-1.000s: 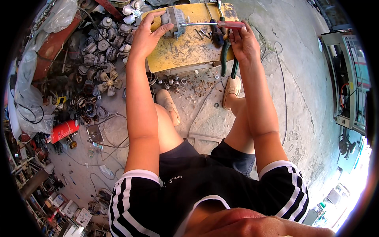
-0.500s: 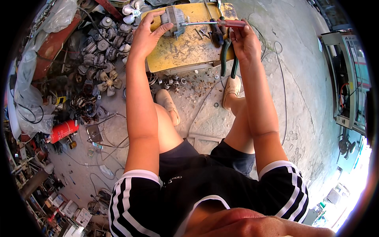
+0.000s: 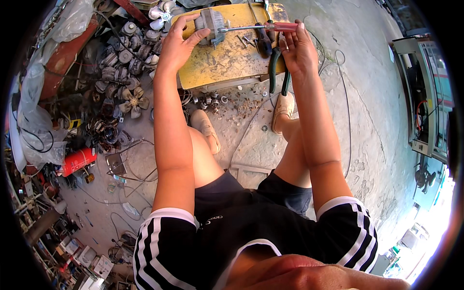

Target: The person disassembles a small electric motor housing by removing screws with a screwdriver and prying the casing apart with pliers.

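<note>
A grey metal electric motor lies on the worn yellow tabletop, toward its far left. My left hand grips it from the left side, thumb on the near edge and fingers over the far one. In my right hand is a screwdriver with a clear red handle, held level between thumb and fingers. Its shaft points left and its tip meets the motor's right side. Beneath the screwdriver lie a dark-handled screwdriver and green-handled pliers. Several loose screws rest beside them.
A heap of old motors and fan blades covers the floor at the left. A red cylinder lies nearer. Cables run over the concrete. A glass-fronted cabinet stands at the right. Small metal parts lie below the table.
My right hand and the screwdriver have shifted slightly left and up, and the fingers have turned a little on the handle. My left hand still holds the motor, barely moved.
</note>
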A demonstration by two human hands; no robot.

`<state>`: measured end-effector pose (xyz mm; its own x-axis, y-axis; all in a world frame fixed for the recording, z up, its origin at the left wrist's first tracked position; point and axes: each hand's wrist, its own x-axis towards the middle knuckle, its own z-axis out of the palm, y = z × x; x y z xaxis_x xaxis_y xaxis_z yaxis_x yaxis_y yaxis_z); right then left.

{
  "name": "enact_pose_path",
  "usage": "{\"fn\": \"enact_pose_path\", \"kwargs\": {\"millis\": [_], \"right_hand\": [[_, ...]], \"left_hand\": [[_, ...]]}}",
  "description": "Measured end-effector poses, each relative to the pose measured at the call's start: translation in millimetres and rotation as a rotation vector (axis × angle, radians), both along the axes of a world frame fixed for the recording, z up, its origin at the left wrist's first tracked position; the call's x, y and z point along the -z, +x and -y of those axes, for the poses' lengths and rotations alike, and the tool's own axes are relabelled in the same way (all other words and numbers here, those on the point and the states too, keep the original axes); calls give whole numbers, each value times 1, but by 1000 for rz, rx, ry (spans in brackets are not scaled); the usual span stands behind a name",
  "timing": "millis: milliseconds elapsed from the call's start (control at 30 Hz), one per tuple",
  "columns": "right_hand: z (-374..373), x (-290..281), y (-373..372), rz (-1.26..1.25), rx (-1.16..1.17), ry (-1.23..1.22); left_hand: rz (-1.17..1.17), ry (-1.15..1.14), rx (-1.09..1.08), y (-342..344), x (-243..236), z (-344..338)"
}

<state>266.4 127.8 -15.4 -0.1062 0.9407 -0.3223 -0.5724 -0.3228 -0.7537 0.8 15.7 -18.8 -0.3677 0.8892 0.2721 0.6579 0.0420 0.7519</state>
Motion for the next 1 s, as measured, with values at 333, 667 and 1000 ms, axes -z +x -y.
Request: {"fn": "enact_pose_path", "kwargs": {"millis": [333,667,1000], "right_hand": [[-6,11,3,-45,-13,17],[-6,9,5,-10,-18,62],[-5,7,7,22,-38,78]], "left_hand": [[-13,-23,-6,0,0,0],[6,-32,-10,1,-1,0],[-18,-24,-10,1,-1,0]]}}
